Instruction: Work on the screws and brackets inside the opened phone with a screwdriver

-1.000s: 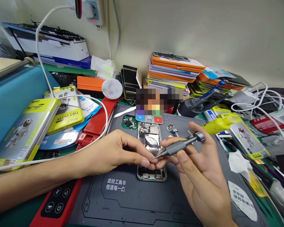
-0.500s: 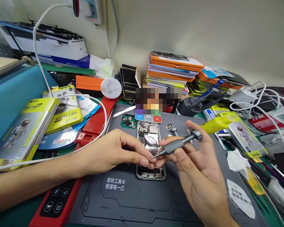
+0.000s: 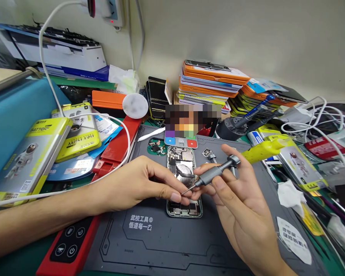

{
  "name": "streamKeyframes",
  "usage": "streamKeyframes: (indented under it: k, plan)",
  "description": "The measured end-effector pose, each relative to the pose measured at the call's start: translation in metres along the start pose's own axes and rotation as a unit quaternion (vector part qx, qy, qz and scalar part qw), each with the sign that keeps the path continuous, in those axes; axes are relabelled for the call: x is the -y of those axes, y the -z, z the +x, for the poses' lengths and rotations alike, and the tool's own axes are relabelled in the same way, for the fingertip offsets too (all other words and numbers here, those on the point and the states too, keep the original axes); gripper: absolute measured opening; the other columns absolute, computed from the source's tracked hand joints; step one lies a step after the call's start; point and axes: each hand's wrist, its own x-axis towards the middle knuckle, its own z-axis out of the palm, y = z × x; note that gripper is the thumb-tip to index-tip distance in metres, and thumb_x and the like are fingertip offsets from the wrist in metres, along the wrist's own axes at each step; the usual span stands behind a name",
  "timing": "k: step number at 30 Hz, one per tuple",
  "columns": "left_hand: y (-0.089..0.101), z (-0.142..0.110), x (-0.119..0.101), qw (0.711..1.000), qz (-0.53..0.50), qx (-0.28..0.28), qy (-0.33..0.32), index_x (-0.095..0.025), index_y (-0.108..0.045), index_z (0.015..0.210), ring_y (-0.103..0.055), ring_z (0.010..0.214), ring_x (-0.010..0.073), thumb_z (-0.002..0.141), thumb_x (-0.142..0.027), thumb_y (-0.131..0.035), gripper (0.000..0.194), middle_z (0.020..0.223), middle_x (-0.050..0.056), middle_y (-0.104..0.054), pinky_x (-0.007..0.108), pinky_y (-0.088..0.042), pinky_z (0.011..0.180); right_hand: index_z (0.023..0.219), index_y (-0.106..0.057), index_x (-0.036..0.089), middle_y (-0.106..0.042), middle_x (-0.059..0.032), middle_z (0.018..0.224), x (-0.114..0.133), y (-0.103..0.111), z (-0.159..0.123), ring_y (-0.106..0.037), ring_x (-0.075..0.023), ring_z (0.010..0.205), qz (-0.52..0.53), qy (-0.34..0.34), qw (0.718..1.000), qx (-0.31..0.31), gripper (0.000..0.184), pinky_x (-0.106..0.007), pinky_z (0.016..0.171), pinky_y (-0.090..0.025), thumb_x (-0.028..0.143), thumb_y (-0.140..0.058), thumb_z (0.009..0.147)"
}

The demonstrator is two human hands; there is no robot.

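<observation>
My right hand (image 3: 241,207) grips a grey precision screwdriver (image 3: 211,176), its index finger raised against the cap end and its thin tip pointing down to the left. Thumb and fingers of my left hand (image 3: 158,184) are pinched together right at that tip; whatever sits between them is too small to make out. Both hands are above an opened smartphone (image 3: 185,155), lying upright on the grey work mat (image 3: 161,249). Its board and wrinkled silver battery show, while its middle is partly covered by my fingers.
A red device with buttons (image 3: 66,245) and yellow battery boxes (image 3: 31,153) stand left. Behind the phone lie a small green circuit board (image 3: 156,147) and a white stick (image 3: 151,134). A screwdriver holder (image 3: 230,128) and a yellow-handled tool (image 3: 261,149) are to the right.
The view has shifted very slightly. The screwdriver and both hands keep nearly the same pose, with the tip still at my left fingertips.
</observation>
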Motion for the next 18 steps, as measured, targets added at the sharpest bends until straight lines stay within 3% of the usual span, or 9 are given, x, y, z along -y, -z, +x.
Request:
streamKeyframes:
  k: [7, 15, 18]
  plan:
    - [-0.0007, 0.0005, -0.0012, 1.000, 0.003, -0.005, 0.007, -0.032, -0.089, 0.103, -0.080, 0.107, 0.0162, 0.094, -0.025, -0.084, 0.012, 0.106, -0.006, -0.086, 0.018, -0.059, 0.096, 0.145, -0.048, 0.039, -0.078, -0.0018, 0.104, -0.0002, 0.0005, 0.0001, -0.074, -0.0160, 0.074, -0.009, -0.004, 1.000, -0.002, 0.047, -0.031, 0.072, -0.066, 0.031, -0.067, 0.102]
    - [-0.0010, 0.0010, 0.0002, 1.000, 0.002, -0.008, 0.013, -0.033, -0.089, 0.101, -0.079, 0.105, 0.0123, 0.093, -0.025, -0.085, 0.012, 0.104, -0.008, -0.086, 0.013, -0.056, 0.094, 0.147, -0.049, 0.036, -0.078, -0.0032, 0.104, 0.0007, 0.0017, 0.0019, -0.073, -0.0159, 0.078, 0.013, -0.014, 1.000, -0.001, 0.049, -0.029, 0.075, -0.065, 0.027, -0.067, 0.102]
    - [-0.0011, 0.0005, 0.0007, 0.999, 0.039, -0.023, 0.028, -0.031, -0.088, 0.107, -0.077, 0.098, 0.0119, 0.096, -0.030, -0.082, 0.013, 0.105, -0.005, -0.086, 0.014, -0.056, 0.082, 0.147, -0.051, 0.035, -0.079, -0.0041, 0.106, 0.0027, 0.0045, 0.0053, -0.072, -0.0145, 0.075, 0.039, -0.036, 0.999, 0.000, 0.047, -0.028, 0.075, -0.065, 0.025, -0.064, 0.103]
